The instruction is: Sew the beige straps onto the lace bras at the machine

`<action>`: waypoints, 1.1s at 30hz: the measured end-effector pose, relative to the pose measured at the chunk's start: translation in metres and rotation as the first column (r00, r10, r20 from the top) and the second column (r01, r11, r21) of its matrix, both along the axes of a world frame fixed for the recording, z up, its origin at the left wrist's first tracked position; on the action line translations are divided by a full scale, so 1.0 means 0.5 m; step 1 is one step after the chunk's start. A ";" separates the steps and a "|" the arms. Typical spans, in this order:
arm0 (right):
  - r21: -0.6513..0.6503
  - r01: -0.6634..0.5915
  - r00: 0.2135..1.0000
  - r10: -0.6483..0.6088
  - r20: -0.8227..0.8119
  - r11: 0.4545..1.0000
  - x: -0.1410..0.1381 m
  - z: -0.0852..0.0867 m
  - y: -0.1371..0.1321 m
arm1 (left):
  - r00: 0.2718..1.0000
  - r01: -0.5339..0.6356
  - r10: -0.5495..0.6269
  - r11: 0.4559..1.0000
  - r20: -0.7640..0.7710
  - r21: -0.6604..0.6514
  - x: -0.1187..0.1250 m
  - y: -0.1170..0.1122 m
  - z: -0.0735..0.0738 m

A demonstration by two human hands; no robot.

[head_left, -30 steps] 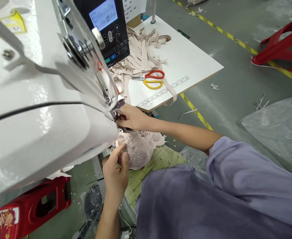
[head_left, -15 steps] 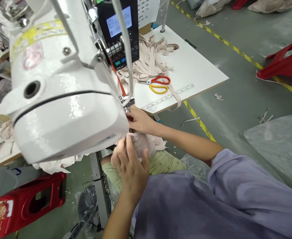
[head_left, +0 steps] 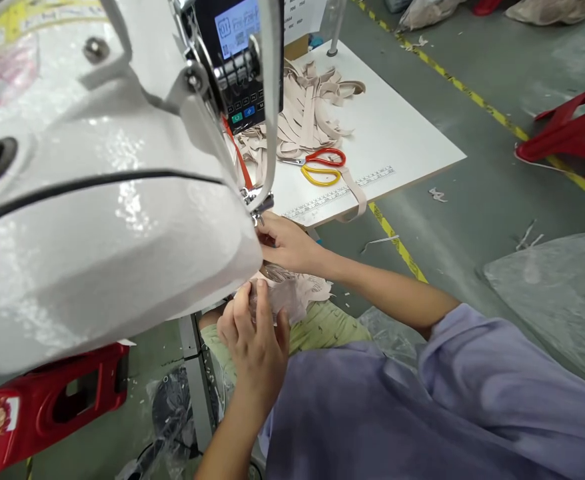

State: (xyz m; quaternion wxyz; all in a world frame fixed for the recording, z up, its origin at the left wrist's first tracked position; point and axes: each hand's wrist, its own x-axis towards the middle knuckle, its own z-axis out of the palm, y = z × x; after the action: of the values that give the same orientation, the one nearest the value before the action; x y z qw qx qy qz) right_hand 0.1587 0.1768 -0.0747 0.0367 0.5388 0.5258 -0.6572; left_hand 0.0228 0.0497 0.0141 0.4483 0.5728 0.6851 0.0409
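Lace cloth [head_left: 292,300], pale pink and thin, sits right by the two hands, over the person's green pants [head_left: 330,327]. The left hand [head_left: 257,343] has its palm down, and its fingertips touch the top of the cloth. Its fingers are bent and a bit spread, with the thumb off to one side. One cannot tell if they pinch the cloth or just press on it. The right hand [head_left: 292,245] is just above the left one in the view, close to the metal foot end of the big white sewing machine [head_left: 122,260]. The tips of its fingers are hidden by the machine, so one cannot tell if they grasp anything.

The machine's fat round head is just to the left of both hands. Up past the right hand is a white table [head_left: 412,147]. On it, near that hand, are scissors [head_left: 308,160] with one red handle and one yellow handle. Ruler marks [head_left: 342,195] run by the table's edge, and a messy pile of pale straps [head_left: 305,120] lies behind the scissors. A black box with a lit screen [head_left: 235,30] is above the hands. A red stool [head_left: 37,413] is down and left of the left hand.
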 end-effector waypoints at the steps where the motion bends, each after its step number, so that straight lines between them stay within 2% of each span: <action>1: 0.000 0.000 1.000 0.000 -0.001 1.000 0.000 -0.001 0.000 | 1.000 -0.001 0.001 1.000 0.003 -0.007 0.000 0.001 0.000; 10: -0.009 -0.021 1.000 0.021 -0.013 1.000 -0.001 -0.004 0.003 | 0.999 -0.005 0.006 1.000 0.050 -0.023 -0.004 -0.005 -0.002; 25: 0.062 -0.061 0.998 0.062 -0.004 0.996 -0.005 -0.026 -0.003 | 1.000 -0.004 0.004 1.000 -0.011 0.002 -0.001 0.009 -0.006; 33: 0.050 -0.101 0.994 0.098 0.057 0.994 -0.013 -0.035 0.000 | 0.999 0.014 -0.013 1.000 -0.043 0.026 0.002 0.021 -0.016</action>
State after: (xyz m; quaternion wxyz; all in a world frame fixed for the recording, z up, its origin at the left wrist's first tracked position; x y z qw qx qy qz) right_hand 0.1523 0.1769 -0.0919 0.0695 0.5302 0.5679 -0.6257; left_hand 0.0237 0.0602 0.0062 0.4263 0.5838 0.6901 0.0346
